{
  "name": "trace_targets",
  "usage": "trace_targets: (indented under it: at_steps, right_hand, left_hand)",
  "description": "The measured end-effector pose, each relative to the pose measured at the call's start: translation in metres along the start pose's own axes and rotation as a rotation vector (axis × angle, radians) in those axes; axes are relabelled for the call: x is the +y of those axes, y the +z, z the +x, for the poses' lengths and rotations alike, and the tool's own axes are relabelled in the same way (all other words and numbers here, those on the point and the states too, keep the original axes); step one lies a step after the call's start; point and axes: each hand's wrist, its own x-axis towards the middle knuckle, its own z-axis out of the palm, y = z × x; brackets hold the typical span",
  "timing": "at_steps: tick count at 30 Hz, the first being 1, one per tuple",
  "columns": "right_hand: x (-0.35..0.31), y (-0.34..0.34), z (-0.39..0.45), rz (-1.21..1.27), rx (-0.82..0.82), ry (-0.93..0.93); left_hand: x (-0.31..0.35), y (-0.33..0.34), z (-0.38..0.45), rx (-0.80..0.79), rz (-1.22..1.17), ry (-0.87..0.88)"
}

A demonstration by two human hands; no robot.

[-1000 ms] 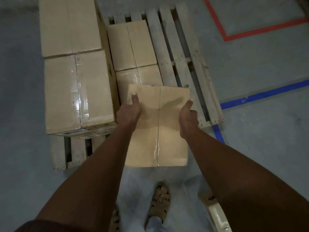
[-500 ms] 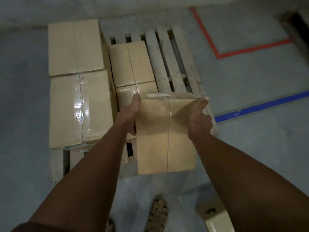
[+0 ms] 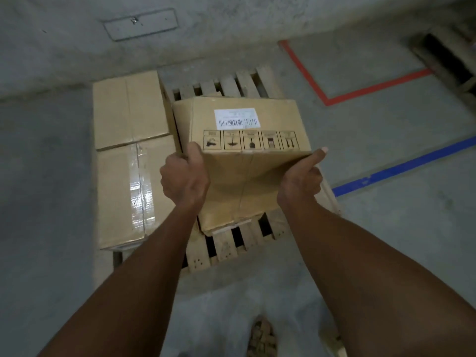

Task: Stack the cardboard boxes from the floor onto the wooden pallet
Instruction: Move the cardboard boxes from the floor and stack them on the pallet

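We held the cardboard box [image 3: 242, 161] tilted above the wooden pallet [image 3: 226, 246] — left hand [image 3: 184, 180] and right hand [image 3: 301, 180] gripping its near edges (label side up) — beside two stacked boxes [image 3: 131, 161] on the pallet's left.

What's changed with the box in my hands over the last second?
The held box has moved forward over the pallet and tipped, so its labelled side with the barcode now faces up. The left hand and right hand still grip its near corners. The stacked boxes on the left have not moved.
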Motion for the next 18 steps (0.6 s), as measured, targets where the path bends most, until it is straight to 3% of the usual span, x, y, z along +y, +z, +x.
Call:
trace_targets:
  at_steps: [4, 8, 18]
  right_hand:
    - [0.029, 0.000, -0.009, -0.051, -0.028, 0.066]
    - [0.048, 0.011, -0.013, -0.023, -0.024, -0.008]
    - [0.038, 0.032, 0.000, -0.022, -0.085, -0.109]
  left_hand:
    - [-0.041, 0.006, -0.017, 0.027, 0.027, -0.032]
    - [-0.070, 0.007, -0.024, 0.017, 0.064, -0.009]
    - [-0.064, 0.018, -0.010, 0.073, 0.131, 0.049]
